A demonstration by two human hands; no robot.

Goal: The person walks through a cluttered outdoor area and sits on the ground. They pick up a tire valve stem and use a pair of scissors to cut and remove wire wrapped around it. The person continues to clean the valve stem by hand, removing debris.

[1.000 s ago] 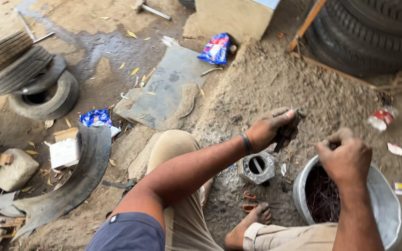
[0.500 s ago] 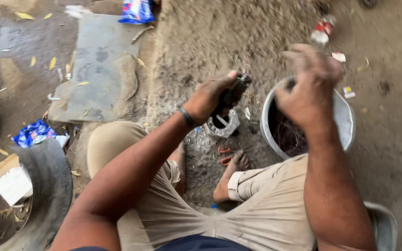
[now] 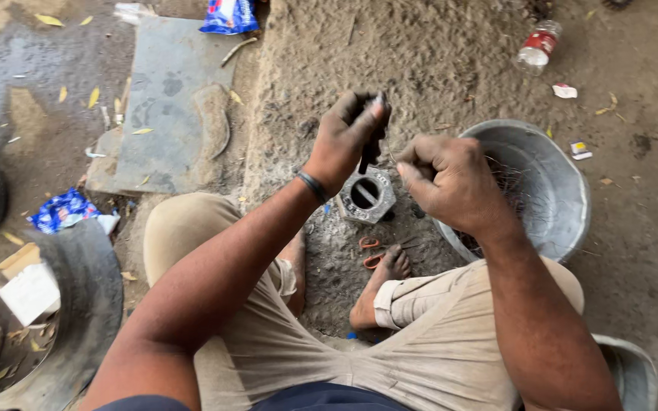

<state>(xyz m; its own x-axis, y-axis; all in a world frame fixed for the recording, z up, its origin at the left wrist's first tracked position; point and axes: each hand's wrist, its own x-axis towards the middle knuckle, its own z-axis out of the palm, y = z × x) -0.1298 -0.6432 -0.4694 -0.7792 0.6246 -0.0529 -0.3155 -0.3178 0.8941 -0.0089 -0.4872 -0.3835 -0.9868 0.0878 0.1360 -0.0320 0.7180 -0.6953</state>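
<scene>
Sitting cross-legged on the sandy ground, the person had both hands up over a grey hexagonal metal block (image 3: 367,195) with a round hole in it, which lay in the dirt just in front of a bare foot (image 3: 381,283). The left hand (image 3: 348,137) was closed around a dark, slim tool (image 3: 369,144), thumb pressed on top, a dark band on the wrist, the tool's lower end hanging just above the block. The right hand (image 3: 447,179) was curled shut too, fingers pinched together on thin dark wire strands (image 3: 496,171), though what exactly it gripped was hard to tell. Those strands trailed back to a battered metal basin (image 3: 554,202) beside the right knee. Off to the left lay a flat grey slab (image 3: 165,99), a blue wrapper (image 3: 62,209) and a worn tyre piece (image 3: 89,297); a plastic bottle (image 3: 536,47) lay well apart at the top.
</scene>
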